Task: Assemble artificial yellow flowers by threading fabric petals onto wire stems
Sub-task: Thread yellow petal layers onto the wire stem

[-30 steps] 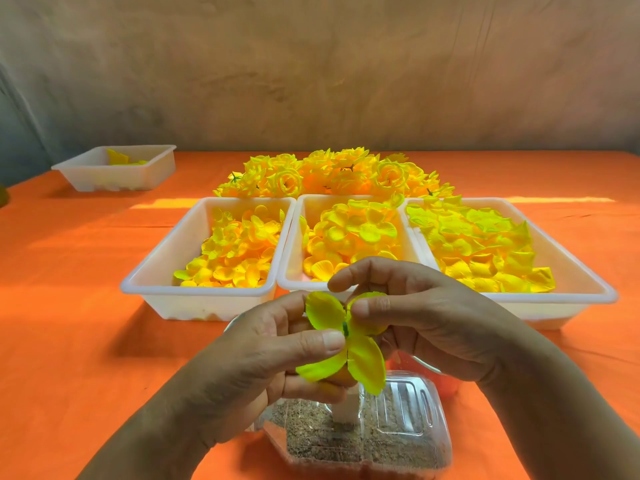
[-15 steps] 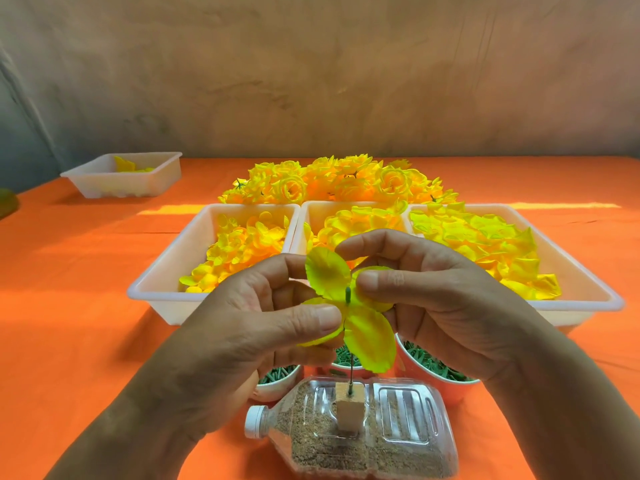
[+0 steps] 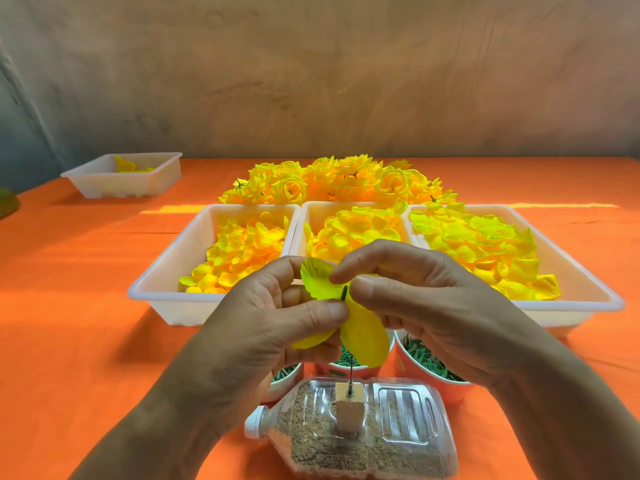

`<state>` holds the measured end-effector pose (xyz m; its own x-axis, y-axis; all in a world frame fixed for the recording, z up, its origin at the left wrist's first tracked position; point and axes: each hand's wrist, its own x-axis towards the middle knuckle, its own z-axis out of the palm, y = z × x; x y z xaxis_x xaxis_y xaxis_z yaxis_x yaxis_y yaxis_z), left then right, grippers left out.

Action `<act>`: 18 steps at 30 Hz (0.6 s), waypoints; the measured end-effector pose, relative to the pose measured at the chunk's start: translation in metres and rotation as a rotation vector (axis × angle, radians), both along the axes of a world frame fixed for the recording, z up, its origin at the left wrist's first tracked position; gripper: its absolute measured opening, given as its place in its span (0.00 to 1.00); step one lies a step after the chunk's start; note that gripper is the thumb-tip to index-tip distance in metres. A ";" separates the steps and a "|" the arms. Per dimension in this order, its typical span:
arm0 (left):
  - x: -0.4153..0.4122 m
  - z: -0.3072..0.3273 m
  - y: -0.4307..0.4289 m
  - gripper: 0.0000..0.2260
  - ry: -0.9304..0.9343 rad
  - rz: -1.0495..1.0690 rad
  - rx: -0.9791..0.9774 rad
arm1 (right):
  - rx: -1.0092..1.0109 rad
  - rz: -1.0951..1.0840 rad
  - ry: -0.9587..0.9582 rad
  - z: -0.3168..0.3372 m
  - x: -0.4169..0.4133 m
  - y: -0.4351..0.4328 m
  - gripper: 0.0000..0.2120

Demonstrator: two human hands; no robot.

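A yellow fabric petal piece (image 3: pixel 363 337) sits on a thin wire stem (image 3: pixel 350 374), whose dark tip pokes up through its centre. My left hand (image 3: pixel 263 327) pinches the petal's left side between thumb and fingers. From the right, my right hand (image 3: pixel 426 303) pinches it with thumb and forefinger close to the tip. The stem stands upright in a small wooden block (image 3: pixel 349 408) set in a clear plastic bottle (image 3: pixel 398 441) lying on its side and filled with sand.
Three white trays of yellow petals stand behind my hands: left tray (image 3: pixel 162 282), middle tray (image 3: pixel 311 211), right tray (image 3: pixel 588 292). Finished yellow flowers (image 3: pixel 332 181) are heaped beyond them. Cups of green parts (image 3: pixel 429 367) sit under my hands. A small white tray (image 3: pixel 104 181) sits at the far left on the orange table (image 3: pixel 69 306).
Both hands have lifted with the petal piece, uncovering the wire stem, the wooden block and the cups below. The petals are now folded closer around the stem tip.
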<state>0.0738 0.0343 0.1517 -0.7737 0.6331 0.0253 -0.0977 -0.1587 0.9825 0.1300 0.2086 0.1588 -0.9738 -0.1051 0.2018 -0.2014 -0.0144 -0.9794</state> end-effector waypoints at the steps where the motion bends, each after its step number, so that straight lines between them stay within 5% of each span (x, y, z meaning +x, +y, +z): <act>1: 0.000 0.000 0.001 0.10 0.020 0.009 -0.005 | 0.053 -0.047 0.051 0.000 0.000 -0.001 0.05; 5: -0.001 -0.002 0.002 0.09 0.033 0.035 -0.001 | 0.151 -0.201 0.197 -0.003 -0.001 0.000 0.05; 18: -0.004 -0.006 0.004 0.08 0.077 0.048 -0.020 | 0.257 -0.212 0.191 -0.005 0.003 0.005 0.06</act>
